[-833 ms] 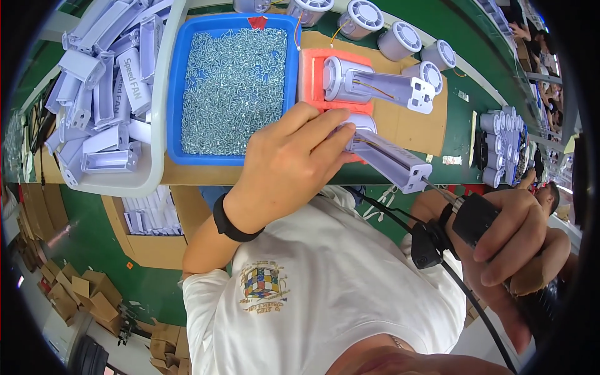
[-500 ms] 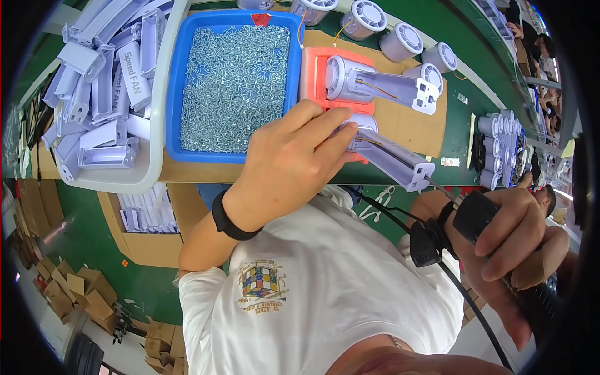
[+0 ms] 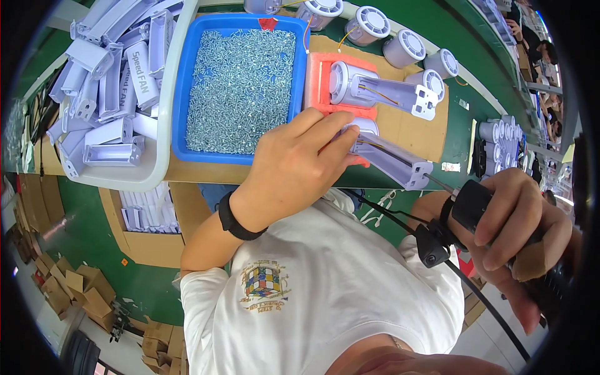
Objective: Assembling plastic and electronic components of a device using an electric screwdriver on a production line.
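Note:
My left hand [image 3: 306,162] is closed on the fan-head end of a pale lilac fan body [image 3: 390,164], which sits at a pink foam holder [image 3: 320,94]. Its handle shell slants out to the right, with a wire along its open side. My right hand [image 3: 515,228] wraps round a black power screwdriver [image 3: 473,205]. The screwdriver's thin bit reaches the end plate of that shell; whether a screw is at the tip is too small to tell. Behind it, a second fan body [image 3: 394,95] lies in the foam holder.
A blue tray [image 3: 177,112] of small silver screws stands left of the foam. Farther left, a whitish bin [image 3: 164,125] holds lilac shells. Several round fan heads [image 3: 369,26] line the back on the green bench. A small camera [image 3: 431,250] with a black cable hangs near my right wrist.
The bench view has shifted slightly to the right. My right hand and the screwdriver have tilted a little, with the bit still at the shell's end. The left hand keeps its grip.

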Available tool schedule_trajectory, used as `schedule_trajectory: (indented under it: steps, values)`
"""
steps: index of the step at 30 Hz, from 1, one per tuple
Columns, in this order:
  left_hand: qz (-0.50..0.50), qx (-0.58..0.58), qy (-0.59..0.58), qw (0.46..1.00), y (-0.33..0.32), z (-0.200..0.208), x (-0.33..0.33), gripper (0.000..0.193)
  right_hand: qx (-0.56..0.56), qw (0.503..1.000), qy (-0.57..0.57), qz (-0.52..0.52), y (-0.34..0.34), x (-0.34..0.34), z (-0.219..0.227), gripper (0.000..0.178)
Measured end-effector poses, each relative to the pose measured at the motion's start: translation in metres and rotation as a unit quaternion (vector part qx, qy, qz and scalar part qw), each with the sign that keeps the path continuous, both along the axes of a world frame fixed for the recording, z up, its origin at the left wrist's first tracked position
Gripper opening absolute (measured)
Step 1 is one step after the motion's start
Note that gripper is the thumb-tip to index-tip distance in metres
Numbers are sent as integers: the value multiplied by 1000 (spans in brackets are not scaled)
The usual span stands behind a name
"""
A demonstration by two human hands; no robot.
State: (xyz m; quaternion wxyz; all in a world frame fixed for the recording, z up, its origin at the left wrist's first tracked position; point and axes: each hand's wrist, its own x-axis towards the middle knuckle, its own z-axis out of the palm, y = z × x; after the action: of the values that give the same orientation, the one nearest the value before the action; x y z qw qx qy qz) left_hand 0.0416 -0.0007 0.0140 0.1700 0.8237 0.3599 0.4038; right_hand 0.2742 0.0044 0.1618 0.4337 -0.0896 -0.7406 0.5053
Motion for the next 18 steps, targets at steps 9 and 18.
schedule_trajectory:
  steps: [9,18]
  values:
    - [5,-12,0,1000,-2,-1,0,38,17,996,80,-23,2,-10,-4,73]
    - [7,-24,12,1000,0,2,-2,40,31,993,87,-73,-2,-22,0,72]
